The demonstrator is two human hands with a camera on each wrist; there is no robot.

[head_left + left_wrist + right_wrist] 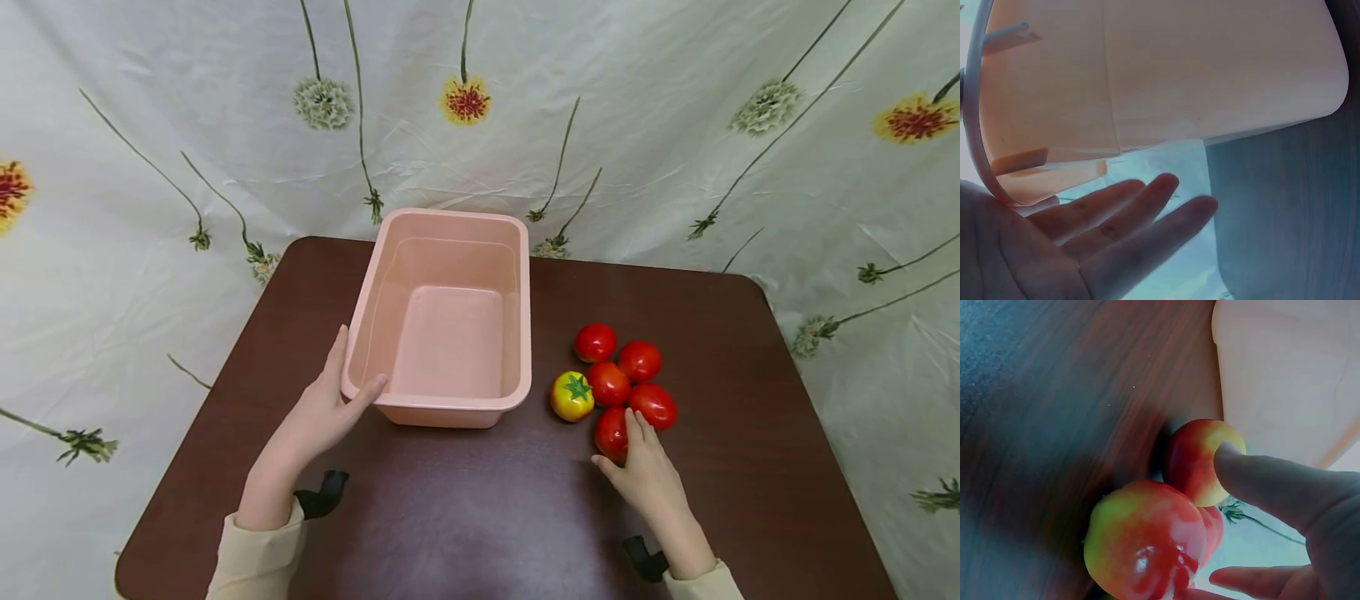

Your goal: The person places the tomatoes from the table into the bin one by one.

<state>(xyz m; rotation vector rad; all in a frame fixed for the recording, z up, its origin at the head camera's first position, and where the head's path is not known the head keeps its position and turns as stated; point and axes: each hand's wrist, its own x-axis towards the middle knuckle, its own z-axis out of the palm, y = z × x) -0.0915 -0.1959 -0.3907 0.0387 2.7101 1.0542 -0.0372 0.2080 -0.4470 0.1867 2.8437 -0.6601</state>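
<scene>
Our left hand (pixel 324 410) cups the pink tub's (pixel 448 227) corner, fingers straight. Our right hand (pixel 647 477) touches the nearest red tomato (pixel 611 433), fingers loosely apart.

Pinks, reds and dark brown in front of you

Your basin (pixel 450 321) is pale salmon pink, plain inside and out, on a dark reddish-brown table (pixel 750 400). Beside it you have glossy red tomatoes (pixel 626 375) and one yellow tomato (pixel 572 397) blushed red, topped with a green star-shaped calyx. Your sleeves (pixel 255 562) are cream. The backdrop cloth (pixel 637 108) is off-white, printed with long-stemmed green, yellow-and-red flowers.
</scene>
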